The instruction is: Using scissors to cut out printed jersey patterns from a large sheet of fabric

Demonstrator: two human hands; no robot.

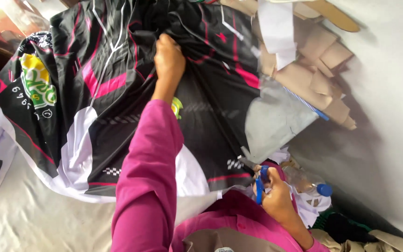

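Observation:
A large sheet of black fabric [211, 107] printed with pink and white stripes lies spread across the work surface. My left hand [169, 58], on a magenta sleeve, reaches far out and clutches a bunched fold of this fabric near its top. My right hand [276, 198] stays close to my body and grips blue-handled scissors [259, 184]. Their blades [247, 163] point at the fabric's near edge, beside a small checkered mark. A grey pattern sheet [276, 121] lies over the fabric's right side.
Brown paper pieces [316, 70] are piled at the upper right with a white strip [278, 32]. A clear plastic bottle with a blue cap [320, 189] lies by my right hand. The pale table surface [38, 219] shows at the lower left.

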